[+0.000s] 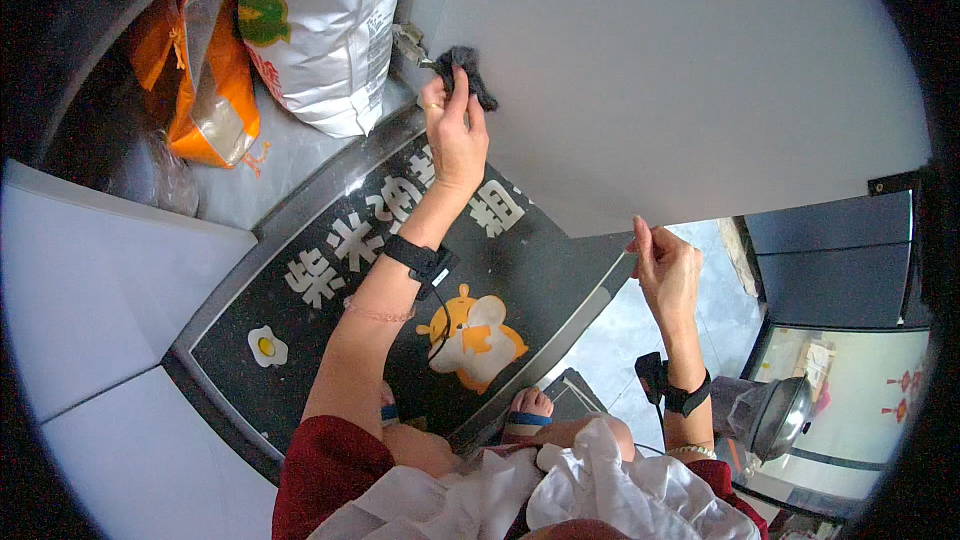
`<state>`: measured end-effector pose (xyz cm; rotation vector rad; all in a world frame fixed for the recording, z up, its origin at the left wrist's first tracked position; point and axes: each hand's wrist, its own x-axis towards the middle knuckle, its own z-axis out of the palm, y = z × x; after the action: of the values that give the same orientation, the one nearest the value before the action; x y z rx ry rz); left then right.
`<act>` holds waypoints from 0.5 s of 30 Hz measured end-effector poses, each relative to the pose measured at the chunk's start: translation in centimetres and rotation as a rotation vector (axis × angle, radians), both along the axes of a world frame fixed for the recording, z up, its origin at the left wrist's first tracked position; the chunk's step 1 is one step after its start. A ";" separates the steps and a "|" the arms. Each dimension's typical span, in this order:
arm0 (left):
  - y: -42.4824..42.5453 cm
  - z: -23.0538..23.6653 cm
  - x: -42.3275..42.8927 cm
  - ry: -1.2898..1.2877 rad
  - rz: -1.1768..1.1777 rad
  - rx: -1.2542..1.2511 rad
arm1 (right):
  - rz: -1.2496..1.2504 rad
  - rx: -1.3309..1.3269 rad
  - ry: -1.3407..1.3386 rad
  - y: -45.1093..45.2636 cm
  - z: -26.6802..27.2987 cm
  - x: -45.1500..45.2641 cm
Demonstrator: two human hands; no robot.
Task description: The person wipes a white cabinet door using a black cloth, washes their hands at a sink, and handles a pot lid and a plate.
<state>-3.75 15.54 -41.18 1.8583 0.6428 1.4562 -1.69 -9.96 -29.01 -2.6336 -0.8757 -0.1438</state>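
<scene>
In my left hand [456, 127] is a bunched dark cloth [466, 77], pinched in the fingers against the inner face of a grey cabinet door [660, 82], beside a metal hinge [410, 43]. The door stands open across the upper right of the view. My right hand [664, 266] grips the door's lower edge between thumb and curled fingers. Both wrists carry black straps with small devices.
A white printed sack [322, 37] and an orange bag [217, 90] stand inside the cabinet at upper left. A dark printed mat [300, 345] covers the floor below. White cabinet fronts [97, 300] are at left. A metal lidded pot [780, 420] is at lower right.
</scene>
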 end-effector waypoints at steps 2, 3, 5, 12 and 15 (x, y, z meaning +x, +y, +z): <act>-0.4 -1.0 0.1 -0.005 -0.021 -0.054 | 0.023 0.032 -0.004 1.2 -0.6 0.0; -0.5 -1.1 0.3 -0.023 -0.046 -0.111 | 0.042 0.062 -0.020 2.3 -0.8 -0.1; -1.1 2.3 1.6 -0.132 0.015 0.044 | 0.062 0.071 -0.044 4.7 -0.4 -0.3; 0.7 -0.9 0.4 0.004 0.046 -0.041 | 0.169 0.089 -0.212 13.6 -1.2 0.5; 0.3 -0.5 0.6 -0.061 -0.054 -0.129 | 0.150 0.051 -0.339 16.4 -2.3 1.8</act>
<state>-3.19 15.87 -41.67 1.7129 0.6366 1.3978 0.06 6.47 -31.28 -2.5242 -1.1568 -0.5786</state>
